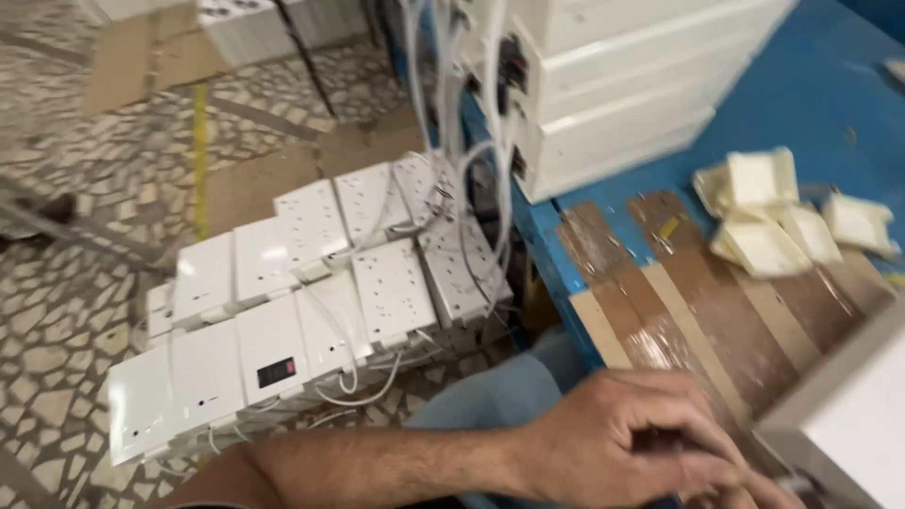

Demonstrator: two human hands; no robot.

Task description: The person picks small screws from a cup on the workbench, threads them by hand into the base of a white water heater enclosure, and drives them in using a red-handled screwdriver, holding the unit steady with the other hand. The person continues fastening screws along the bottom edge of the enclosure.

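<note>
At the bottom edge of the view, the left hand (622,443) comes in across the person's lap, its fingers curled shut around a small dark object (660,440) that is mostly hidden in the grip. Only a sliver of the right hand (768,490) shows at the lower right, pressed up against the left; whether it grips anything I cannot tell. Both hands sit just beside the corner of a white box (848,415) at the right edge, over the front of the blue bench (830,104), where strips of brown tape (698,283) cover the surface. Farther back on the bench lies a loose heap of small cream plastic housings (768,212), and behind that a stack of long white casings (622,94) with white cables (452,113) hanging from their ends. Down on the patterned stone floor (57,311) to the left, rows of white socket strips (311,302) are piled together, one with a small dark window, cables trailing among them. The frame is blurred.
</note>
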